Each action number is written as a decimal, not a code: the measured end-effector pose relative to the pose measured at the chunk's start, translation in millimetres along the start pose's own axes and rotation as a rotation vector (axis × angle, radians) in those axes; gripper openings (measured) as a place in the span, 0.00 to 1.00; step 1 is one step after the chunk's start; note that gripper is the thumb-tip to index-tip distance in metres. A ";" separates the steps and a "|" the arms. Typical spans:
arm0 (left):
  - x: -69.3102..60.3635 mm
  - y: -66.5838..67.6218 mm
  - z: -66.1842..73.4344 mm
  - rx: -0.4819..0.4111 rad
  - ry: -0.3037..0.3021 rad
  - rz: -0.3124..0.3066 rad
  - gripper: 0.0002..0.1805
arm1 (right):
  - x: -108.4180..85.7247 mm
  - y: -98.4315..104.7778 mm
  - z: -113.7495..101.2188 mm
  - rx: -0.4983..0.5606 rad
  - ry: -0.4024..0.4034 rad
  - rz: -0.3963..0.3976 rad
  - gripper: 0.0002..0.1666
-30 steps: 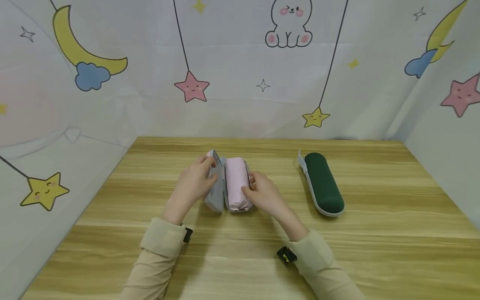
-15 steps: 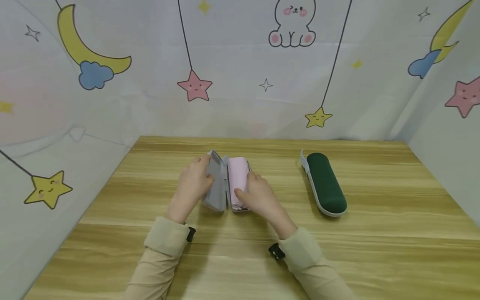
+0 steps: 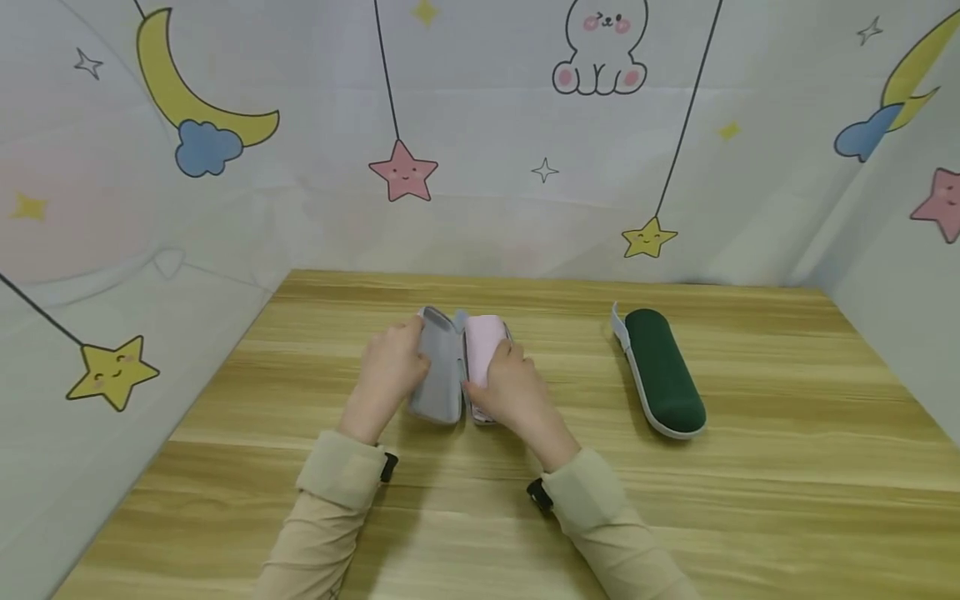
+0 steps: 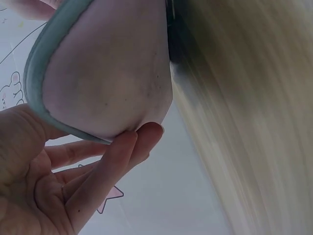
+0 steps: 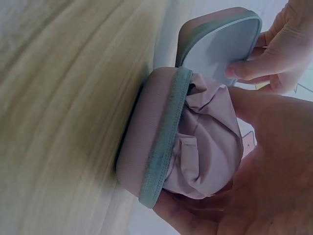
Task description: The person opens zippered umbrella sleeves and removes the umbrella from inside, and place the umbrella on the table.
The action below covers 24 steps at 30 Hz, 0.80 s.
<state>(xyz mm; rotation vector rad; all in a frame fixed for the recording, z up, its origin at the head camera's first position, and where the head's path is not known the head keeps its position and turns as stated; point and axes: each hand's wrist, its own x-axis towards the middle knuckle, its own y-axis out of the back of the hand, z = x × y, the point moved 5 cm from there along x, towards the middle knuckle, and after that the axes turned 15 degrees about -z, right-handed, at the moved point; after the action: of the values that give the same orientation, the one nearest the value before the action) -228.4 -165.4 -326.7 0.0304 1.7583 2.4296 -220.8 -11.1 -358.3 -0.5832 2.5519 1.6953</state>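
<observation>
A pink case with grey zip edging stands unzipped on the table, its grey-lined lid [image 3: 441, 375] raised on the left. My left hand [image 3: 386, 367] grips that lid, thumb on the lining and fingers behind the pink outer shell [image 4: 107, 73]. In the other half [image 5: 149, 127] sits a pink bundle of pleated fabric that looks like a folded umbrella [image 5: 212, 142]. My right hand [image 3: 517, 392] grips this umbrella from above, thumb on its left side and fingers on its right. The hand covers much of it in the head view.
A closed dark green case [image 3: 663, 371] with a grey edge and a light strap lies to the right on the wooden table [image 3: 780, 375]. Behind the table hangs a white cloth [image 3: 487, 225] printed with stars and moons.
My right hand has moved left and farther over the umbrella, its thumb now across to the umbrella's left side. The left hand has tipped the lid wider. The view has shifted slightly.
</observation>
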 end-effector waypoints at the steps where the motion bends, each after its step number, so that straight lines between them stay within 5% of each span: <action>1: 0.0 -0.4 -0.4 0.006 0.000 -0.001 0.28 | 1.0 -1.4 0.2 0.002 -0.008 -0.012 0.54; 14: 2.0 -7.9 -7.4 0.028 0.029 -0.094 0.28 | 10.5 -12.3 1.6 0.013 -0.062 -0.071 0.63; 24: 2.3 -8.9 -9.7 0.031 0.020 -0.083 0.27 | 13.5 -16.3 3.5 0.063 -0.072 -0.066 0.62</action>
<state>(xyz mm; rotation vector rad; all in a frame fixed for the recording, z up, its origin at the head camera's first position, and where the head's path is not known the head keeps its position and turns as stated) -230.7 -171.5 -338.4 -0.0620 1.7692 2.3525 -228.8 -17.5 -377.1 -0.5839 2.4971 1.5798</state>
